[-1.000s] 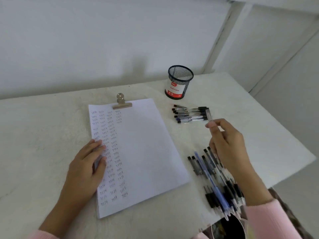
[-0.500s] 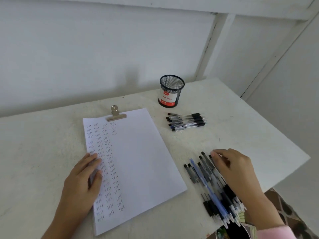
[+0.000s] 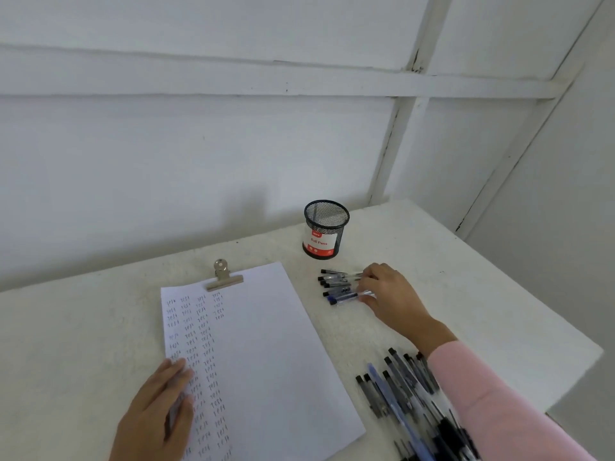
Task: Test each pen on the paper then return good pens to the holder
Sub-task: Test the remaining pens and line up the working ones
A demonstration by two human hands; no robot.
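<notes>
Pens (image 3: 339,287) in a small row just beside holder (image 3: 325,241), none seen inside. Right hand (image 3: 391,294) over their ends, fingers curled; cannot tell whether pinching one or merely touching. Left hand (image 3: 156,414) flat and relaxed on paper (image 3: 266,344), pinning it. Likely trouble: knocking the row with a hasty grab and rolling round barrels toward the edge, or dragging sleeve (image 3: 482,394) through pile (image 3: 399,390) and mixing tested with untested.
</notes>
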